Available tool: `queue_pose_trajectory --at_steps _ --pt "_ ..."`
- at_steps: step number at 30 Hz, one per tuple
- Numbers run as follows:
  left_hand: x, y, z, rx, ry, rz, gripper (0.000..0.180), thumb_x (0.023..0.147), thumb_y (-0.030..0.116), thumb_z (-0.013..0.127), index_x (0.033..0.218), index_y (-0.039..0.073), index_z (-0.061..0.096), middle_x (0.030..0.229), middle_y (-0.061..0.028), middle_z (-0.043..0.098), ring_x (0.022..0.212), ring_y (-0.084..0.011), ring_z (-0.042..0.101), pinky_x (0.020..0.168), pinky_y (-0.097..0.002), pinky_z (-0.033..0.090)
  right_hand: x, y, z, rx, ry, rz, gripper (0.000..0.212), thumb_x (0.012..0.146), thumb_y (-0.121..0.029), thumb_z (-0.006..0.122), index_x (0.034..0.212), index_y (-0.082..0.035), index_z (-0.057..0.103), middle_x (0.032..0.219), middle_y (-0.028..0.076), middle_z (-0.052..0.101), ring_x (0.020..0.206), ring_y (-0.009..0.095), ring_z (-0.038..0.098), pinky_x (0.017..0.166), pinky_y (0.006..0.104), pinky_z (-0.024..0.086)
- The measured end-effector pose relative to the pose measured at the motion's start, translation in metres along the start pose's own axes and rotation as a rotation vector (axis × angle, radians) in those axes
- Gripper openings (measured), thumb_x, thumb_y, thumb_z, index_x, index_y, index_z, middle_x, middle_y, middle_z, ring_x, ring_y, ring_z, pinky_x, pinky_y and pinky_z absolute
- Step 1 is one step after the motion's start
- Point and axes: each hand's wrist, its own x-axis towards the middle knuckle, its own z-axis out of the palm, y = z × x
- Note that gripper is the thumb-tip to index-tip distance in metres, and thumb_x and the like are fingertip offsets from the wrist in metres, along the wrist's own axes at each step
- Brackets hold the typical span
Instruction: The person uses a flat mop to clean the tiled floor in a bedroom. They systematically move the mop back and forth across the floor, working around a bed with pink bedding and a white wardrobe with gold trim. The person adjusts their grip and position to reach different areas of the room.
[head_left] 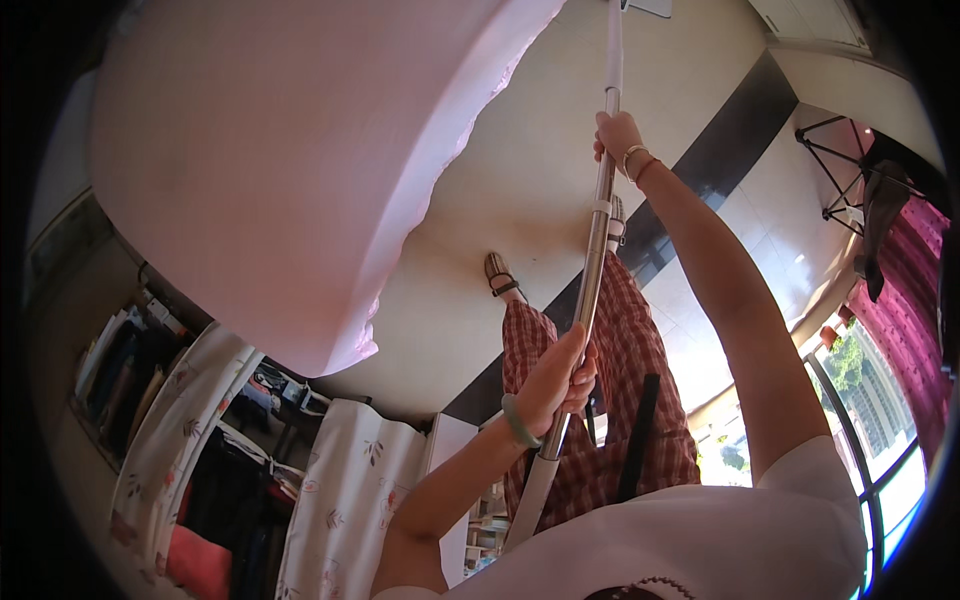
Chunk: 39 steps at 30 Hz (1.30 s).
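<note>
Left hand (560, 382) and right hand (619, 134) wrap their grip round 1 silver pole (593, 270); white tag (855, 214) unreadable.

On my feed the pole (594, 260) is silver, white toward both ends. I get pale pink on the cloth (270, 180), beige on the floor (540, 90), black on the band (742, 120) along the floor's edge. The trousers (640, 380) come through in red-and-white checks; the shirt (690, 540) is white, the leaf-patterned curtain (345, 500) white, the window curtain (905, 290) magenta.
</note>
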Motion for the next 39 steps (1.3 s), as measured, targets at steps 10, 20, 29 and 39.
queue_pose_trajectory --at_steps 10,20,29,39 --pt "-0.179 -0.152 -0.126 -0.192 0.225 -0.316 0.045 0.092 0.054 0.029 0.075 0.014 0.039 0.051 0.0038 0.026 0.038 -0.0066 0.022 0.035 -0.0222 0.021 -0.240 0.164 0.131 -0.305 -0.094 0.116 0.031 0.089 -0.029 0.047 0.088 0.002 0.041 0.059 0.015 0.054 0.045 0.027 0.059 0.041 0.0399 0.049" --pt "-0.273 -0.240 -0.141 -0.128 0.378 -0.430 0.048 0.090 0.058 0.029 0.073 0.014 0.037 0.049 0.0028 0.027 0.037 -0.0083 0.022 0.033 -0.0235 0.020 -0.358 0.211 0.113 -0.243 -0.242 0.322 0.028 0.087 -0.015 0.051 0.089 0.005 0.032 0.065 0.018 0.055 0.046 0.027 0.059 0.035 0.0337 0.049" --pt "-0.088 -0.060 -0.043 -0.051 0.016 -0.495 0.050 0.090 0.059 0.025 0.070 0.015 0.035 0.048 0.0029 0.026 0.037 -0.0072 0.022 0.034 -0.0225 0.021 -0.130 0.082 0.023 -0.098 0.009 0.131 0.031 0.090 -0.022 0.046 0.088 0.006 0.032 0.067 0.021 0.056 0.043 0.028 0.059 0.036 0.0357 0.050" --pt "0.113 0.036 0.122 0.403 0.003 -0.500 0.051 0.087 0.063 0.031 0.069 0.015 0.033 0.048 0.0039 0.024 0.037 -0.0058 0.021 0.034 -0.0218 0.020 0.052 -0.024 -0.176 0.095 0.217 0.175 0.027 0.089 -0.020 0.043 0.094 0.007 0.040 0.077 0.016 0.057 0.047 0.022 0.059 0.038 0.0342 0.053"
